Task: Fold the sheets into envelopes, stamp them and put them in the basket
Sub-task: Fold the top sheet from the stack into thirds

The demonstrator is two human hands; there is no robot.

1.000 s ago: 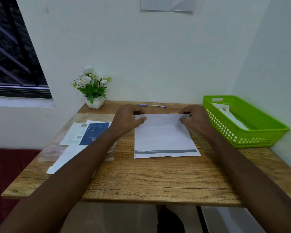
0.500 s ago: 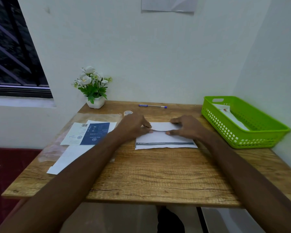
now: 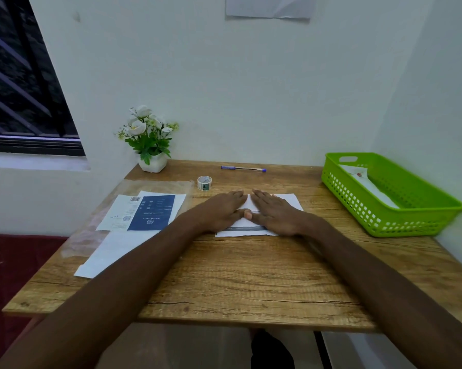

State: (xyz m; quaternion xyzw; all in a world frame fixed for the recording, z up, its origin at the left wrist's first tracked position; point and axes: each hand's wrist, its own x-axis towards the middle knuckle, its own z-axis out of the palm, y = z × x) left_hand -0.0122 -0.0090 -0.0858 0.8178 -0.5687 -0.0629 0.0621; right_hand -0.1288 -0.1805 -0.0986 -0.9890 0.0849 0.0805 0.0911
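Paper, thin and limp, is what is being handled: a white sheet (image 3: 259, 222) lies folded on the wooden bench (image 3: 251, 275), near its middle, and is pressed flat under both palms. The left hand (image 3: 221, 210) and the right hand (image 3: 275, 211) are laid side by side on it, fingers stretched out and flat rather than clenched, thumbs meeting at the centre; nothing is gripped, the sheet is only held down. A dark printed band is seen along its near edge, below the hands.

A sheet like this is judged to be light, easily creased and easily slid over the smooth wood, so it is best steadied with one palm while a crease is run outward with the other. For lifting, an edge or corner would be pinched, since the flat face offers nothing to take hold of.

More sheets (image 3: 141, 217) lie to the left, partly on clear plastic film. A small roll (image 3: 204, 182), possibly stamps or tape, stands just beyond the hands, with a pen (image 3: 243, 169) farther back. The green basket (image 3: 357, 203) sits at the right edge and is seen to hold one folded piece (image 3: 365, 182) already.
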